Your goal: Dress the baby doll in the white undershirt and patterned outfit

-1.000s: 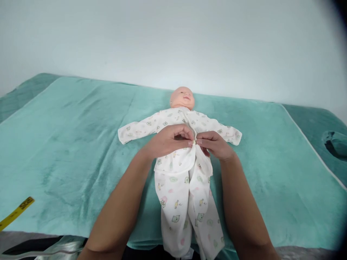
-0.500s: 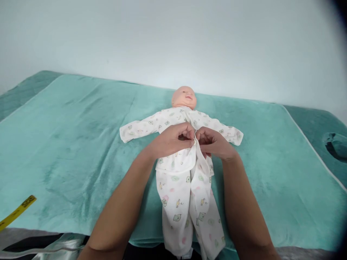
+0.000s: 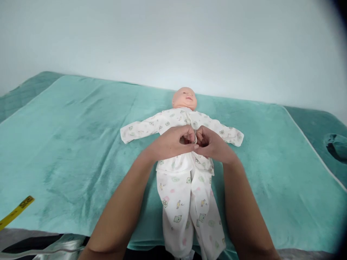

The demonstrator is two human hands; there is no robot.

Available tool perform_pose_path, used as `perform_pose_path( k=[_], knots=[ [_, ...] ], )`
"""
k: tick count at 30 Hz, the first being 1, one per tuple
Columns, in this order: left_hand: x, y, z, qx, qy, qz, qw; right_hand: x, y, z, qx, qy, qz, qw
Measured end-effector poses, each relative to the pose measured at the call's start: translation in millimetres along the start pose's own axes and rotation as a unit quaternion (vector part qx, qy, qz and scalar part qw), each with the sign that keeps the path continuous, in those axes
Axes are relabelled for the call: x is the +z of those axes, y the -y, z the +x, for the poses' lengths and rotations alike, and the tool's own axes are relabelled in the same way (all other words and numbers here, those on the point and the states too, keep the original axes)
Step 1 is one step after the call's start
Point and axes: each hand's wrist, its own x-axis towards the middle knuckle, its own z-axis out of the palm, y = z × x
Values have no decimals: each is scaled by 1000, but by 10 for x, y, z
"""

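A baby doll (image 3: pixel 184 98) lies on its back on a teal blanket (image 3: pixel 81 144), dressed in a white printed top (image 3: pixel 151 126) and matching trousers (image 3: pixel 187 206). My left hand (image 3: pixel 170 144) and my right hand (image 3: pixel 213 145) meet over the doll's belly. Both pinch the front edges of the top together at its middle seam, fingers curled and touching. The exact spot they grip is hidden by my fingers. The doll's sleeves spread out to both sides, and its legs hang over the near edge.
A yellow measuring tape (image 3: pixel 16 213) lies at the lower left on the blanket's edge. A darker teal cloth with a fold (image 3: pixel 334 144) sits at the far right. A pale wall rises behind the bed.
The right flap of the top, which hung open below my hands, now lies closed over the belly. My hands have drawn closer together and shifted slightly up the seam.
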Motion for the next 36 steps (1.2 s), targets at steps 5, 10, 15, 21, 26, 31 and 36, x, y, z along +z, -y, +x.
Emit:
perform_pose_path(
  k=[5,10,15,21,26,31,36],
  knots=[
    [10,-3,-4,3,-19,42,999,-4,-3,5,3,7,-9,1000],
    [27,0,-6,10,-36,62,997,-34,-52,26,8,18,30,999],
    [36,21,-3,17,-43,35,998,-64,-78,40,-4,51,81,995],
    [30,64,-2,8,-27,-37,999,-94,-94,31,-20,66,79,995],
    [7,105,4,15,-20,-91,996,-102,-94,17,-36,72,76,994],
    [0,140,10,19,-9,-96,995,-116,-101,23,-31,74,75,994],
    [9,130,13,25,-23,-105,994,-105,-128,52,-42,74,97,992]
  ],
)
